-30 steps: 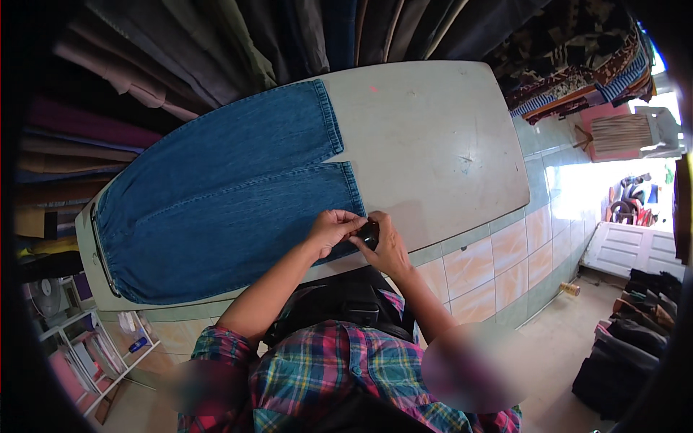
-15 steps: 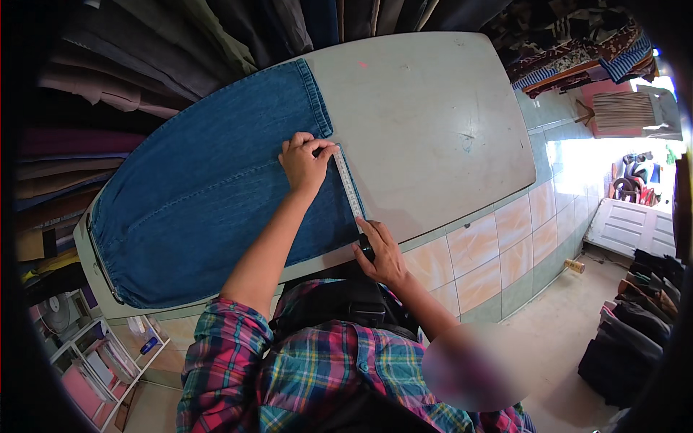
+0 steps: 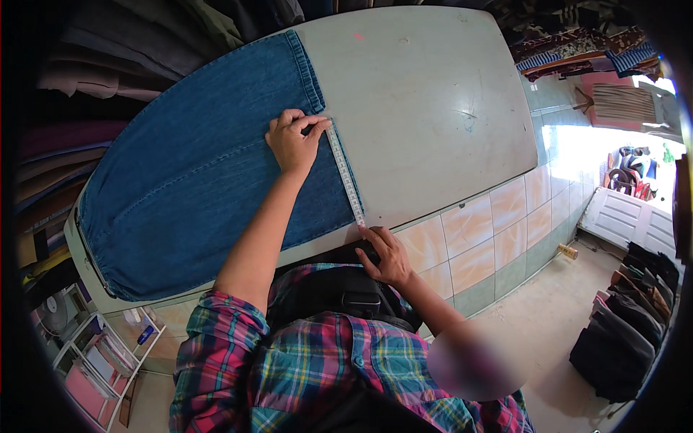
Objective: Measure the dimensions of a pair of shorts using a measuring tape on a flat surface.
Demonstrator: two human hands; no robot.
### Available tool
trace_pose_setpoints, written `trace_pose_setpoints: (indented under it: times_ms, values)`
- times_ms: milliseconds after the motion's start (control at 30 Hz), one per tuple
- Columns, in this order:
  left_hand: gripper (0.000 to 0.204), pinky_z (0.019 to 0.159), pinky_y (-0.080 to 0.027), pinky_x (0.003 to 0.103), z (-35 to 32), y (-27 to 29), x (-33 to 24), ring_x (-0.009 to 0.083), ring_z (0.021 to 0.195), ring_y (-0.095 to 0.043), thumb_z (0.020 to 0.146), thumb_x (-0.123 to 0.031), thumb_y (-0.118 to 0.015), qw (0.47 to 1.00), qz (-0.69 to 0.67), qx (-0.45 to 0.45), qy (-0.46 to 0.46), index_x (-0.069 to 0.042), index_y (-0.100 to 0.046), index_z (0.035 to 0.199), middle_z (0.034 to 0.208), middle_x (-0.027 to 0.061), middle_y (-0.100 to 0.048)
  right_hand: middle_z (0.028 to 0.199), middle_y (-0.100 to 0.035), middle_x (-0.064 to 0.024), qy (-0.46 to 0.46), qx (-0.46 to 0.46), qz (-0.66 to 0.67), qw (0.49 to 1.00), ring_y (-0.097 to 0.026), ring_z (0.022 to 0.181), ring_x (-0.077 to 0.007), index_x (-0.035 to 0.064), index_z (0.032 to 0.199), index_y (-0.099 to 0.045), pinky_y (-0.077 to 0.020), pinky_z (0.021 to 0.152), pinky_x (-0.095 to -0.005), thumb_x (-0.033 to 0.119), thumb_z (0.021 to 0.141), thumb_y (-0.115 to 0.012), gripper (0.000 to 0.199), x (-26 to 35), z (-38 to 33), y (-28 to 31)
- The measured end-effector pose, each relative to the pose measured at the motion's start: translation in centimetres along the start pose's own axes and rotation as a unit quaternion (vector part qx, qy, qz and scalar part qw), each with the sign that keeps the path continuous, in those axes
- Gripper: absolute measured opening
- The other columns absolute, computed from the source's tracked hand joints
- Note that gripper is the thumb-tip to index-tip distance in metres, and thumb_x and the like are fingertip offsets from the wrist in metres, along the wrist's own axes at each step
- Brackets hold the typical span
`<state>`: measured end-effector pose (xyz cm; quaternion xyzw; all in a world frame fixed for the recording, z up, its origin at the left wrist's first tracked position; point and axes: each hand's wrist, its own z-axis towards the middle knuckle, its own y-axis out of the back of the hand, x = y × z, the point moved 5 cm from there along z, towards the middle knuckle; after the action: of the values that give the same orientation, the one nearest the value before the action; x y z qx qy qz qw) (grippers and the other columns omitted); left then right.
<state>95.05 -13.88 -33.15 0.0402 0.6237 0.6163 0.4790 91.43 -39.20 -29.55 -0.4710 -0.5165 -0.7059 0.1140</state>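
A blue denim garment [image 3: 188, 159] lies flat on the pale tabletop, a seam running along its middle and stitched hems at its right edge. Over the nearer hem stretches a white measuring tape [image 3: 344, 172]. My left hand [image 3: 294, 144] rests on the denim, thumb and finger closed on the tape's far end. At the near edge of the table, my right hand [image 3: 390, 258] has its fingers on the tape's other end. A dark shape shows under the right palm, but I cannot make out what it is.
The tabletop [image 3: 419, 108] has rounded corners. Clothes [image 3: 123, 58] hang close along its far left, and folded fabrics [image 3: 577, 50] are at the far right. Dark garments [image 3: 621, 332] stand at lower right, and a white rack [image 3: 108, 368] at lower left.
The view has shifted, so the table sits higher. A slightly longer stretch of tape shows, with my right hand now just past the table's near edge. My left hand still pinches the far end.
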Motion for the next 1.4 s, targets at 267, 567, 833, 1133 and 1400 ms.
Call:
trace_pose_setpoints:
  times_ms: [267, 567, 833, 1133, 1400]
  values:
    - [0.018, 0.077, -0.035, 0.038, -0.05, -0.18, 0.19, 0.0162, 0.086, -0.047, 0.068, -0.043, -0.071, 1.000, 0.003, 0.008, 0.007, -0.025, -0.071, 0.074, 0.084, -0.0099, -0.053, 0.089, -0.055, -0.0135, 0.003, -0.006, -0.015, 1.000, -0.056, 0.079, -0.0276, -0.0020, 0.108, -0.053, -0.0478, 0.068, -0.0340, 0.012, 0.072, -0.064, 0.040, 0.26, 0.32, -0.03]
    - [0.020, 0.076, -0.035, 0.038, -0.10, -0.13, 0.11, 0.0164, 0.086, -0.047, 0.068, -0.044, -0.071, 1.000, 0.005, 0.011, 0.005, -0.025, -0.071, 0.074, 0.084, -0.0093, -0.053, 0.088, -0.054, -0.0133, -0.012, -0.002, -0.007, 1.000, -0.056, 0.080, -0.0281, -0.0014, 0.109, -0.054, -0.0472, 0.069, -0.0351, 0.013, 0.072, -0.064, 0.041, 0.03, 0.16, -0.23]
    - [0.019, 0.077, -0.034, 0.038, -0.07, -0.21, 0.16, 0.0164, 0.087, -0.047, 0.069, -0.043, -0.071, 1.000, -0.001, 0.012, 0.004, -0.025, -0.071, 0.075, 0.085, -0.0093, -0.053, 0.088, -0.054, -0.0131, -0.013, -0.005, -0.012, 1.000, -0.056, 0.079, -0.0280, -0.0013, 0.109, -0.054, -0.0472, 0.069, -0.0347, 0.013, 0.072, -0.064, 0.041, 0.04, 0.23, -0.22]
    - [0.019, 0.078, -0.034, 0.038, -0.11, -0.15, 0.17, 0.0165, 0.087, -0.047, 0.069, -0.043, -0.071, 1.000, 0.002, 0.013, 0.008, -0.024, -0.071, 0.075, 0.085, -0.0093, -0.052, 0.089, -0.055, -0.0135, -0.009, -0.002, -0.016, 1.000, -0.056, 0.080, -0.0284, -0.0014, 0.109, -0.053, -0.0475, 0.070, -0.0352, 0.012, 0.072, -0.063, 0.041, 0.00, 0.24, -0.38]
    - [0.021, 0.077, -0.034, 0.038, -0.07, -0.19, 0.32, 0.0165, 0.086, -0.047, 0.068, -0.045, -0.071, 1.000, 0.002, 0.010, 0.001, -0.025, -0.071, 0.074, 0.084, -0.0095, -0.052, 0.090, -0.055, -0.0136, -0.012, 0.001, -0.014, 1.000, -0.056, 0.080, -0.0285, -0.0013, 0.109, -0.053, -0.0475, 0.070, -0.0353, 0.012, 0.072, -0.063, 0.041, 0.08, 0.36, -0.33]
